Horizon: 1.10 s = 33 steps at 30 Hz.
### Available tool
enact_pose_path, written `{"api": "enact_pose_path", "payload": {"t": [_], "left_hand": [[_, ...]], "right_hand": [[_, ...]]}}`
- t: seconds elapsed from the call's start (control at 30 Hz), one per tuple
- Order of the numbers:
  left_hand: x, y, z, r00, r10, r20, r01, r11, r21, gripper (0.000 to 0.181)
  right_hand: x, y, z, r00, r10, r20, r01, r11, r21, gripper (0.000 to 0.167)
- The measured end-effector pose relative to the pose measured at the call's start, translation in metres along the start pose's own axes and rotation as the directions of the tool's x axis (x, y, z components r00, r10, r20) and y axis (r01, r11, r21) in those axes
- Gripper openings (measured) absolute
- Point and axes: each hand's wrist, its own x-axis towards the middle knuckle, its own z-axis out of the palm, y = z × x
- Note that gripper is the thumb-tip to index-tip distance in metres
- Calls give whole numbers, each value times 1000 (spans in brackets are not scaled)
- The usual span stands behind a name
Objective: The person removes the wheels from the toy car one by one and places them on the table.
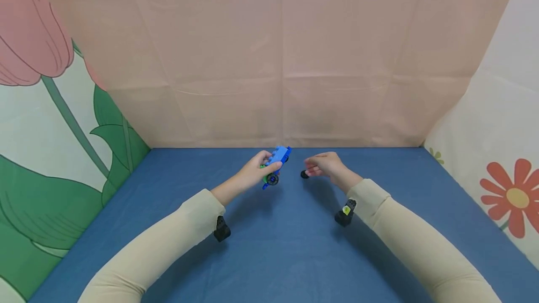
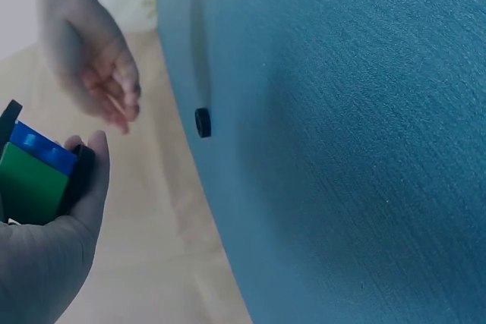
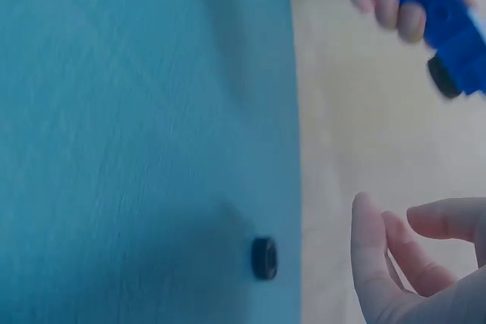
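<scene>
Above a broad blue cloth-covered table (image 1: 269,256), the right hand (image 1: 330,167) is hovering empty, thumb and fingers slightly parted, while the left hand (image 1: 254,171) is gripping a blue-and-green plastic-brick toy vehicle (image 1: 278,154), already bearing black wheels (image 1: 273,179). One small round black wheel (image 3: 264,258) is lying loose on the cloth, seemingly left unfitted.

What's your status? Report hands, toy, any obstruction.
Left hand gripping toy vehicle, raised. Right hand empty, near loose wheel. Wheel on blue table. No obstruction visible.

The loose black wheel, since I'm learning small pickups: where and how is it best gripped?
Likely by opposite edges of the black wheel, from above with the right hand: it lies flat on the blue table, its round rim exposed.
</scene>
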Motion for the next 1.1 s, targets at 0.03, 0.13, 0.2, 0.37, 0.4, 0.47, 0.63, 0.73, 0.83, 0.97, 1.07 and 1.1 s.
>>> {"api": "enact_pose_path", "payload": {"t": [0.03,0.13,0.2,0.37,0.4,0.47,0.63,0.73,0.83,0.97,1.07,1.1], "left_hand": [[0,0,0,1000,-2,-1,2,1000,-5,57],[0,1,1,1000,-4,-7,4,1000,-15,60],[1,1,1,1000,0,-2,0,999,-32,59],[2,3,2,1000,0,9,0,995,-101,60],[2,3,2,1000,-6,5,6,994,-108,61],[2,4,2,1000,-19,1,18,993,-114,64],[2,6,3,999,-34,21,35,995,-96,68],[3,7,3,999,-34,40,37,995,-98,69],[3,7,5,998,-30,49,35,995,-96,68],[3,7,7,997,-21,70,28,994,-106,65],[3,7,8,996,-20,87,31,992,-123,61],[3,7,8,996,-23,87,34,992,-123,61]], "right_hand": [[-3,-2,2,1000,-4,5,4,1000,-6,36],[-14,-8,7,999,-30,33,31,999,-22,39],[-21,-11,11,997,-52,55,54,998,-30,42],[-38,-15,22,984,-98,151,101,995,-10,45],[-41,-15,24,978,-103,182,105,994,-2,45],[-47,-15,28,961,-113,252,114,993,11,46],[-59,-12,36,923,-133,360,139,990,9,49],[-61,-11,40,913,-149,379,162,987,-1,46],[-62,-10,44,906,-169,389,190,982,-16,40],[-65,-10,49,886,-212,413,245,969,-28,34],[-65,-9,52,866,-256,430,300,953,-37,33],[-65,-8,53,860,-271,433,321,946,-46,34]]}}
